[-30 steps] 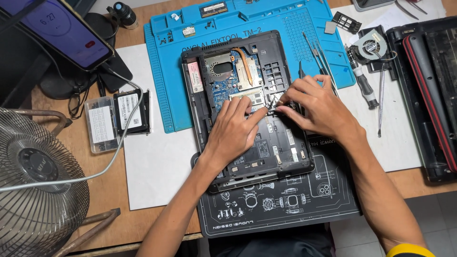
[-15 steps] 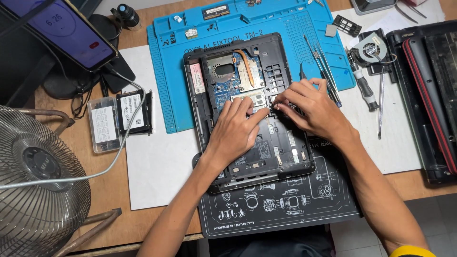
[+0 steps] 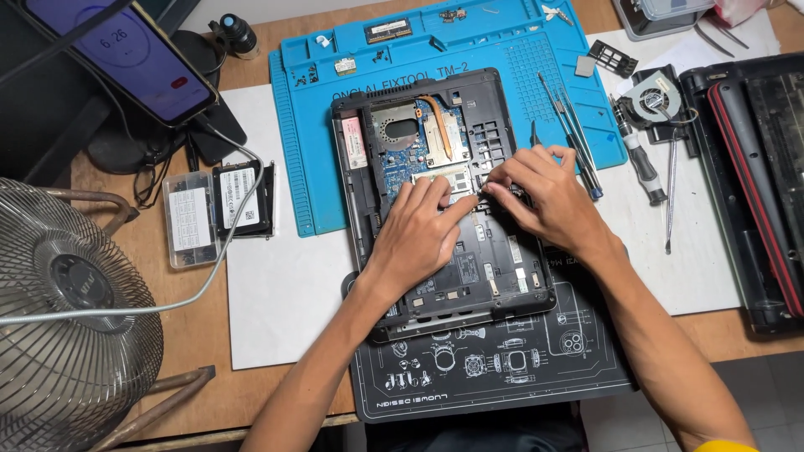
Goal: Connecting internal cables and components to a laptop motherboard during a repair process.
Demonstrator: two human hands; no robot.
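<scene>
On a blue work mat (image 3: 318,125), an opened black laptop base (image 3: 511,285) shows its circuit board; left hand (image 3: 416,234) presses flat, fingers extended, while right hand (image 3: 548,197) pinches an indistinct small part at centre.

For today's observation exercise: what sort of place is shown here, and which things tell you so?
Probably an electronics repair bench: an opened laptop under both hands, a blue repair mat holding small parts, and screwdrivers beside a loose cooling fan.
</scene>
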